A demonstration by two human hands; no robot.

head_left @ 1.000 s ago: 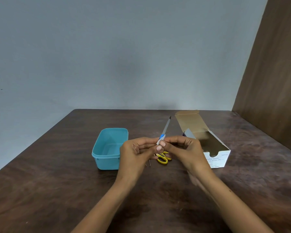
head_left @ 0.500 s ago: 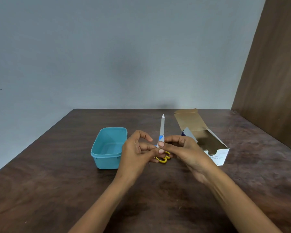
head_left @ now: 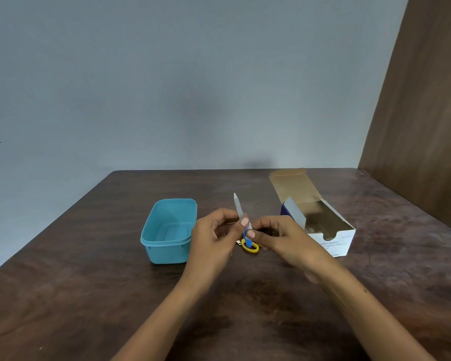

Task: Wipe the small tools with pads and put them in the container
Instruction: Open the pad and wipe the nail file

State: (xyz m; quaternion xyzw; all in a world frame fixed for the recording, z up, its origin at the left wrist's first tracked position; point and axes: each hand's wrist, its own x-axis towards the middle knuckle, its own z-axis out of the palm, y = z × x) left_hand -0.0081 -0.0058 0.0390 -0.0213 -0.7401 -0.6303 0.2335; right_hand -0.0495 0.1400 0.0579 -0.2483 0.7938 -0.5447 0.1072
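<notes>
Both hands meet over the middle of the dark wooden table (head_left: 89,295). A slim metal nail file (head_left: 238,205) with a blue handle end stands nearly upright between them, its tip leaning slightly left. My left hand (head_left: 214,235) pinches its lower shaft with thumb and fingers. My right hand (head_left: 279,237) pinches the blue handle end just below; any pad there is hidden by the fingers. Yellow-handled scissors (head_left: 250,248) lie on the table under the hands. The empty teal container (head_left: 168,230) stands to the left of my left hand.
An open white cardboard box of alcohol swabs (head_left: 331,238) lies to the right of my right hand, its flap raised toward the back. A brown wooden panel (head_left: 422,113) rises along the table's right side, with a grey wall behind.
The nail file has swung from leaning right to leaning slightly left. My fingers have shifted along it, and the blue handle end now shows lower between the hands.
</notes>
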